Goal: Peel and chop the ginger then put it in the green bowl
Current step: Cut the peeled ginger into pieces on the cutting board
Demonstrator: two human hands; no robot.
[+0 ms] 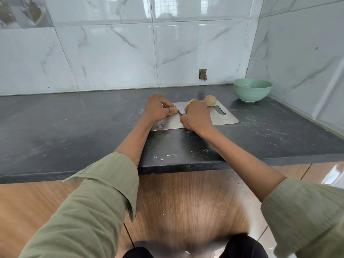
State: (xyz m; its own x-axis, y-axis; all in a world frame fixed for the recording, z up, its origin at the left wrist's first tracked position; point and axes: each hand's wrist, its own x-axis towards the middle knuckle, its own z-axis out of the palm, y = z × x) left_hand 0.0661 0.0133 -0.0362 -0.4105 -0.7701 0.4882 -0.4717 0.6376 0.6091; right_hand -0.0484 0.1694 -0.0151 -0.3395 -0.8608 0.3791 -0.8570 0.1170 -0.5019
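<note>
No brand, label or readable writing is seen anywhere in the frame. At centre, a steel cutting board (pixel 221 119) lies on a dark countertop (pixel 74 123), its cut-out handle slot toward the right. The left hand (pixel 157 108) is curled round a brownish piece of ginger (pixel 173 111), only the end of which shows beyond the fingers; its long axis cannot be made out. The right hand (pixel 197 116) is closed over what appears to be a knife (pixel 180 110), the blade partly seen between the two hands and the handle hidden. A pale yellow piece (pixel 191 102) peeks out above the right knuckles, mostly covered. A rounder tan lump (pixel 210 100) sits at the board's far edge. The green bowl (pixel 252 89) stands well apart at the upper right, near the tiled corner. Olive sleeves (pixel 104 192) are cut off by the lower edge.
</note>
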